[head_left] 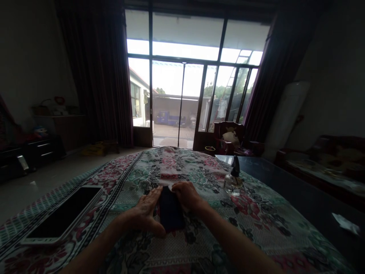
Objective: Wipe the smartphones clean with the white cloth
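Observation:
A dark, flat, phone-shaped slab point(171, 211) lies on the flowered tablecloth in front of me, with a reddish lower edge. Along its left side rests my left hand point(146, 213), fingers stretched forward and thumb out toward the near corner. My right hand point(186, 194) is closed at the far right corner, its fingers curled around a small white cloth or tissue point(170, 187), mostly hidden. To the right stands a clear spray bottle point(233, 184) with a black trigger head. A larger white-framed smartphone point(64, 213) lies screen up on the left.
The patterned tablecloth point(131, 251) covers the table under my hands. A crumpled white paper point(345, 223) lies on the dark surface point(285, 186) at right. Beyond are a wooden armchair point(229, 133), a sofa point(336, 163), dark curtains point(102, 76) and glass doors point(168, 102).

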The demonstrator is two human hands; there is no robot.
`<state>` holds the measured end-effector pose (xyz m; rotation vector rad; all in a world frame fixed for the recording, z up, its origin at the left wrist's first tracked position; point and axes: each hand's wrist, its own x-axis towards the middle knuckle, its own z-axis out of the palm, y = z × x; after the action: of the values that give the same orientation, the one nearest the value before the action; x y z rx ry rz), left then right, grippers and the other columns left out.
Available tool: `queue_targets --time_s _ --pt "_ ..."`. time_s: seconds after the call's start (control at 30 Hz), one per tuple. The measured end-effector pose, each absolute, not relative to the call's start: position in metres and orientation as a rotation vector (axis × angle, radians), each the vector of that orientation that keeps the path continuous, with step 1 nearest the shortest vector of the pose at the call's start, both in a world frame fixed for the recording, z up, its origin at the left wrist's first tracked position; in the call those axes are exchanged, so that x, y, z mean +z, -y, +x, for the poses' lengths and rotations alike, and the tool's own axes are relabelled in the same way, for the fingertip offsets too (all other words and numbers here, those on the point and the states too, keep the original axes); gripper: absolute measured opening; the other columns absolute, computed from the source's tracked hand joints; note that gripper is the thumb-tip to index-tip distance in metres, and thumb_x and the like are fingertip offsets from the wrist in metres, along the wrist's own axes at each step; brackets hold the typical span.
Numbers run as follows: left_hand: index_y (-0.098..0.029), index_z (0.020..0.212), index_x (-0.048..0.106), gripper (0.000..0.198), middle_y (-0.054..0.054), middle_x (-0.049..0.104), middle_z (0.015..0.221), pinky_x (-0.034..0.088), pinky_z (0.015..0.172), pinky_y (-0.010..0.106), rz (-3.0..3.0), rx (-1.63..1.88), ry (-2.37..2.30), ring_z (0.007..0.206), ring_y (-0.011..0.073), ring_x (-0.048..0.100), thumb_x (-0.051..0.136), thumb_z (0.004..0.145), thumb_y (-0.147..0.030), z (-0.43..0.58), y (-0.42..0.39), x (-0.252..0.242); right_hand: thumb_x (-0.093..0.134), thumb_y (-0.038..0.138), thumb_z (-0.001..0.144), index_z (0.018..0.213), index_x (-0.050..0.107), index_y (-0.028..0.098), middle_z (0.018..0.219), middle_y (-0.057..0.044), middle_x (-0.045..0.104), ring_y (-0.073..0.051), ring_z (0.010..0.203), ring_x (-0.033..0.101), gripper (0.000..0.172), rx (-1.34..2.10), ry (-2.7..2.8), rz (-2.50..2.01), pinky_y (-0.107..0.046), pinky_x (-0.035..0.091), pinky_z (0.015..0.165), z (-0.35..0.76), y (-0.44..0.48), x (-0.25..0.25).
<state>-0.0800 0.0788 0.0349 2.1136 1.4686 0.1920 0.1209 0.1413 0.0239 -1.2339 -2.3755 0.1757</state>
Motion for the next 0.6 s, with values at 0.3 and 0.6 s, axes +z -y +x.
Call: queue_targets --time_s 0.3,0.6 --pt "-0.017 0.155 0.009 0.138 0.013 0.009 0.163 -0.001 0.121 0.051 2.041 0.337 -1.448 0.148 0.0375 -0.003 0.087 0.045 -0.046 -0.082 -0.081 0.028 0.045 0.007 0.084 0.085 0.073 0.018 0.097 -0.009 0.073 -0.020 0.095 0.061 0.030 0.107 2.358 -1.367 -0.026 0.039 0.086 0.106 -0.137 0.023" --pt "-0.008 0.154 0.011 0.134 0.019 0.012 0.161 0.001 0.121 0.047 2.038 0.339 -1.504 0.149 0.0346 0.002 0.085 0.046 -0.037 -0.080 -0.084 0.022 0.045 0.005 0.083 0.087 0.073 0.016 0.098 -0.010 0.072 -0.021 0.096 0.061 0.030 0.087 2.350 -1.428 -0.029 0.038 0.088 0.109 -0.094 0.025"
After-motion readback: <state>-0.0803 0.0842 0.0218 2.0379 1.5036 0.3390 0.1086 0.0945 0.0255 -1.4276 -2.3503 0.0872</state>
